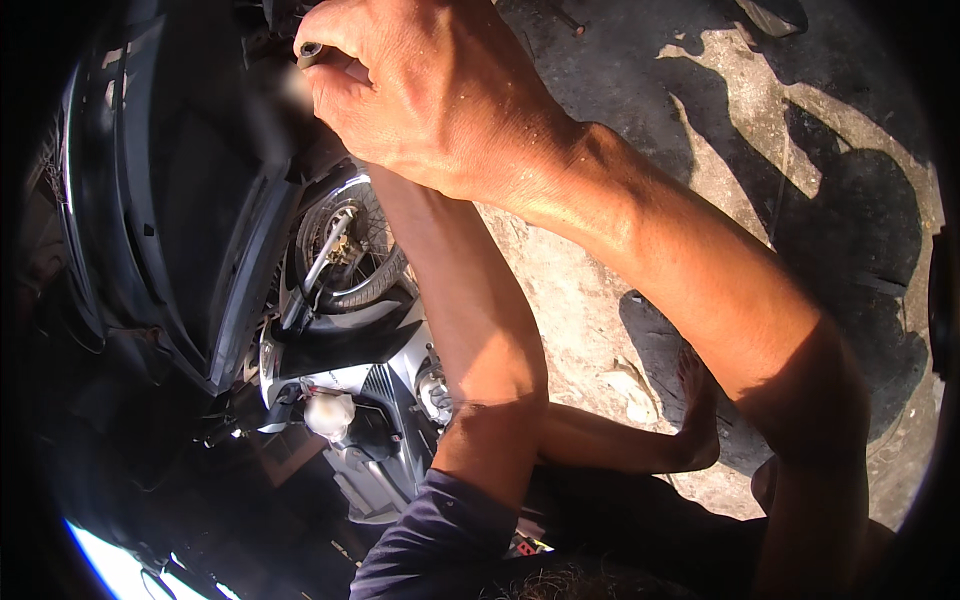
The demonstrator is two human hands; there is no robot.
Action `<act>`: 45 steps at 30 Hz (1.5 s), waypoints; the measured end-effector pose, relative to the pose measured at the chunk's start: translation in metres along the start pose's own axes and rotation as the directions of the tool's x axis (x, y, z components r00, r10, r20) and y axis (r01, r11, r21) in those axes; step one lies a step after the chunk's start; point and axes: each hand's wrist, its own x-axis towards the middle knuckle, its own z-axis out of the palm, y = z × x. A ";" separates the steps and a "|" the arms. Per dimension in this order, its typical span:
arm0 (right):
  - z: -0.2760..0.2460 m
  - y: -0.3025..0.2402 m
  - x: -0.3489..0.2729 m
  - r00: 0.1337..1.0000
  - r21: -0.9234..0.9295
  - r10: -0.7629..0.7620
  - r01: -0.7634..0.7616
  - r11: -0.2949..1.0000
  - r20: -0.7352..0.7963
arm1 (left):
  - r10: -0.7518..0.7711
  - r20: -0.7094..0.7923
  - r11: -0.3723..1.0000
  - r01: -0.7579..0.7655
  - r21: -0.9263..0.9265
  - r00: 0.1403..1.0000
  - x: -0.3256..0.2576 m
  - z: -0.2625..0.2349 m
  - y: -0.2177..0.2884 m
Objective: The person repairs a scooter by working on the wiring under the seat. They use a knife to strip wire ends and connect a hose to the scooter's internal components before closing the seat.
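My right hand [420, 95] is raised at the top of the view, its fingers closed round a dark metal tool [311, 50] with a round, hollow end. Only that end shows; the fist covers the rest. My left forearm [450, 270] reaches up behind the right wrist, and the left hand is hidden there, so its fingers cannot be seen. Just left of the fist are the large dark panels [180, 220] of a vehicle, mostly in shadow. Whether the tool touches anything on them is hidden.
Below the panels stands a motorcycle with a spoked wheel [345, 245] and grey-and-black bodywork [405, 350]. A pale, blurred object [328, 415] rests on it. Sunlit concrete [560, 290] lies right of my arms, near a bare foot [698, 395]. A small bolt-like piece [570, 20] lies farther off.
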 end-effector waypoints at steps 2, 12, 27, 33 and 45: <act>0.003 0.007 -0.001 0.998 0.001 -0.045 0.046 0.999 -0.048 | -0.014 0.018 1.000 0.014 -0.010 1.000 0.001 -0.001 -0.001; 0.000 0.009 -0.008 0.989 -0.073 -0.077 0.068 0.995 -0.128 | -0.081 0.082 0.993 0.087 -0.077 0.993 0.004 -0.007 -0.005; -0.010 0.022 -0.010 0.991 -0.141 -0.131 0.129 0.982 -0.004 | -0.143 0.115 0.980 0.157 -0.123 0.983 0.007 -0.021 -0.002; -0.013 0.024 -0.004 0.987 -0.076 -0.157 0.159 0.984 0.033 | -0.160 0.115 0.975 0.175 -0.137 0.980 0.009 -0.028 0.006; 0.009 0.020 -0.040 0.916 -0.078 -0.192 0.176 0.981 -0.354 | -0.139 0.012 0.908 0.133 -0.398 0.990 -0.001 -0.037 0.006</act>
